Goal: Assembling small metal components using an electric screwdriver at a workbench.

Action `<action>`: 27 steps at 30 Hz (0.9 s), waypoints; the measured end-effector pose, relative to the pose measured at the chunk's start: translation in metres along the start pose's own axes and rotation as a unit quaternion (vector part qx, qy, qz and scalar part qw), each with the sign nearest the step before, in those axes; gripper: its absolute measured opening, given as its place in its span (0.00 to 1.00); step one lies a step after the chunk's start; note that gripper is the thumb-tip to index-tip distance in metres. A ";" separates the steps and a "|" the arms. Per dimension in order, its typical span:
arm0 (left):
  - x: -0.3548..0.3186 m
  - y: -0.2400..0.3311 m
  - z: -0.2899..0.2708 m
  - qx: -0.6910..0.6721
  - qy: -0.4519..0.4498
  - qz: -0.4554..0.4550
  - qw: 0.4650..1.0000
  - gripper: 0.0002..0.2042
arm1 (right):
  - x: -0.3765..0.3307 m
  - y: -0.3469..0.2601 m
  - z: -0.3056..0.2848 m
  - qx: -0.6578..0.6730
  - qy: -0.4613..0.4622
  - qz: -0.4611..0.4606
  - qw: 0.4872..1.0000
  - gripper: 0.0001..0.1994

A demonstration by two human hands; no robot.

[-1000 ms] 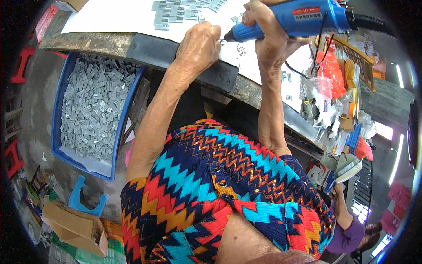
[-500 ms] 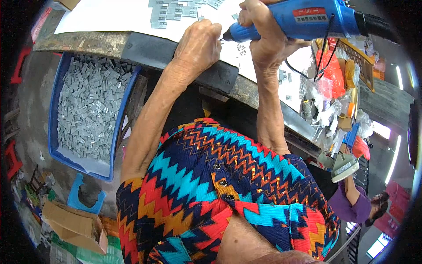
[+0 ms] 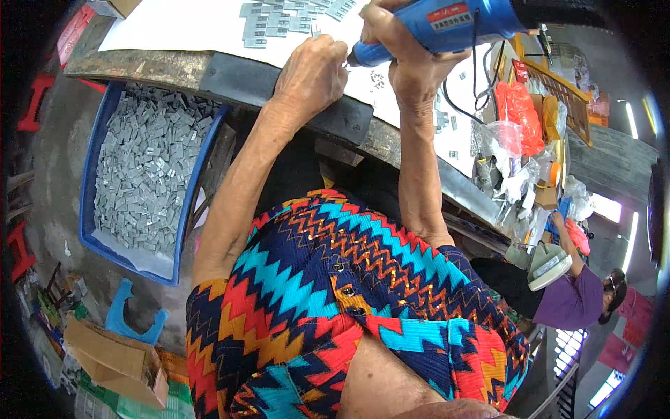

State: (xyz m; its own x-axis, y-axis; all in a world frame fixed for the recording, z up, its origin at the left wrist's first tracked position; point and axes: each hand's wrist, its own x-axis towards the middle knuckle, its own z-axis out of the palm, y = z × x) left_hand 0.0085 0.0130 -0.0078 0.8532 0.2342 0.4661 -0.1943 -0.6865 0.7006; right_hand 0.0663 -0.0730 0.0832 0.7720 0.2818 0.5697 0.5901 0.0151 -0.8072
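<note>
My right hand (image 3: 413,63) is wrapped around a blue electric screwdriver (image 3: 447,21), its dark tip pointing left. Just at that tip, my left hand (image 3: 310,73) is closed with the fingers pinched; what it holds is hidden behind the knuckles. Beyond my left hand, flat grey plastic pieces (image 3: 276,24) lie in overlapping rows on a white sheet (image 3: 181,28). Between my hands and a little to the right is a scatter of tiny dark screws or similar bits (image 3: 377,80). A few more grey pieces (image 3: 441,122) lie right of my right forearm.
Below the table edge (image 3: 241,77) on the left stands a blue bin (image 3: 84,188) full of grey pieces (image 3: 146,167). A cardboard box (image 3: 112,356) and a blue plastic stool (image 3: 129,318) are lower left. Plastic bags (image 3: 520,112) crowd the right; a person in purple (image 3: 572,300) is beyond.
The screwdriver and my right hand have shifted slightly left and up, the tip staying by my left fingers. The person in purple at the right has moved and reaches toward the bags.
</note>
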 end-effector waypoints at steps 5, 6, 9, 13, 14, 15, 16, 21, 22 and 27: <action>0.001 -0.001 0.001 0.042 -0.018 0.004 0.999 0.08 | -0.005 0.002 -0.009 0.176 -0.048 -0.017 0.983 0.11; 0.001 -0.002 0.001 0.044 -0.021 0.004 0.999 0.08 | -0.005 0.006 -0.011 0.177 -0.045 -0.016 0.983 0.11; 0.000 0.000 0.002 0.063 -0.022 0.012 0.998 0.09 | -0.002 0.014 -0.019 0.205 -0.056 -0.060 0.975 0.11; 0.000 0.004 0.002 0.090 -0.014 0.024 0.996 0.08 | -0.009 0.019 -0.024 0.248 -0.081 -0.060 0.964 0.14; -0.001 0.004 0.002 0.096 -0.004 0.035 0.995 0.08 | -0.008 0.019 -0.024 0.250 -0.079 -0.060 0.963 0.14; -0.001 0.005 0.002 0.098 -0.007 0.036 0.995 0.08 | -0.007 0.019 -0.023 0.239 -0.089 -0.081 0.964 0.14; -0.001 0.005 0.003 0.099 -0.007 0.028 0.995 0.06 | -0.007 0.020 -0.023 0.228 -0.099 -0.102 0.963 0.14; 0.000 0.008 0.000 0.100 -0.014 0.012 0.995 0.04 | -0.003 0.014 -0.032 0.193 -0.183 -0.154 0.952 0.13; 0.000 0.006 0.001 0.103 -0.013 0.017 0.994 0.04 | -0.004 0.014 -0.032 0.195 -0.182 -0.154 0.951 0.13; 0.001 0.008 0.000 0.091 -0.015 0.005 0.996 0.04 | -0.004 0.011 -0.033 0.168 -0.205 -0.169 0.949 0.14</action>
State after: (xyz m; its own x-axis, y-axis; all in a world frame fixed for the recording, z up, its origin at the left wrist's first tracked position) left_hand 0.0080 0.0077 -0.0021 0.8663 0.2087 0.4539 -0.1139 -0.8021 0.5862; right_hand 0.0776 -0.1057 0.0770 0.3539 0.5549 0.7529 0.6261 0.4575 -0.6315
